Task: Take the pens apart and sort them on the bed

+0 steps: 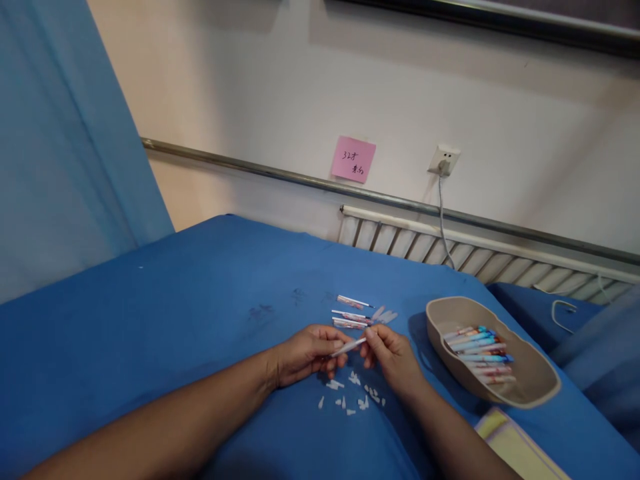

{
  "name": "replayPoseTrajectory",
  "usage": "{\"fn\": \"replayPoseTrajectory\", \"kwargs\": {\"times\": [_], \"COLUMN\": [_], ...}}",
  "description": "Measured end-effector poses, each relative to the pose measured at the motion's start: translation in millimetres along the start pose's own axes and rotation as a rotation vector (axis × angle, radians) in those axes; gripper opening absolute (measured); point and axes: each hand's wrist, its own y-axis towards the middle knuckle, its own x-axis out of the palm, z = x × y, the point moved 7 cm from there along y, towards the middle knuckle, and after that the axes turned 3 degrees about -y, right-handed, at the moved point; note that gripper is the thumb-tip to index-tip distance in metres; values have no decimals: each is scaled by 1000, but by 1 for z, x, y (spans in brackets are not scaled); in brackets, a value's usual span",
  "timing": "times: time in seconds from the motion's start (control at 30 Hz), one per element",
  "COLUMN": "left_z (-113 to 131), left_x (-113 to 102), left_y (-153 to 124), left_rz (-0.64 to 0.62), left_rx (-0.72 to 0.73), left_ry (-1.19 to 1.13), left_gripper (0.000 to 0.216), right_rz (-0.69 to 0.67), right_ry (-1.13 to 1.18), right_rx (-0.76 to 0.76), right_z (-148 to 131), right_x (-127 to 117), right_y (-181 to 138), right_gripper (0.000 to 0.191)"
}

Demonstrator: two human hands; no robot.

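Over the blue cover, my left hand [314,350] is closed with its fingers and thumb around one end of a slim whitish pen part [350,347]. At the part's other end, my right hand [390,353] pinches with thumb and fingertips. Just beyond the hands lie several thin pen refills [353,302] with printed sleeves, beside a few pinkish translucent pieces [385,315]. Many small white tips [344,403] are scattered below the hands. To the right, a beige bin [535,370] holds a pile of pens [480,350] with blue, orange and pinkish parts.
The blue-covered surface [175,320] meets a wall with a metal rail [280,175] and a white radiator [415,241]. A pink note [353,160] and a socket [445,160] with a cord are above. A yellowish cloth [517,445] lies front right; a blue curtain [65,133] hangs left.
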Motion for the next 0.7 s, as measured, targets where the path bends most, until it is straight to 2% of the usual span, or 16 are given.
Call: {"fn": "replayPoseTrajectory", "kwargs": {"times": [0.17,0.47,0.53,0.6,0.7], "left_z": [2,6,9,14,22], "left_x": [5,1,-4,-10,-23], "left_y": [-2,-3,-3,-2,1], "left_rz": [-30,-1,25,46,91], "left_rx": [-12,14,27,49,123], "left_ry": [3,-62,-133,-219,-370], "left_gripper": [30,26,26,24,21], "right_rz": [18,165,233,266,137], "right_ry": [54,298,211,29,-330], "right_rx": [5,-40,-40,-90,-291], "right_z": [0,-3,2,3,-8], "right_x": [-2,-24,-33,-37,-19], "right_y": [0,3,7,10,11], "right_gripper": [39,48,42,31,18]}}
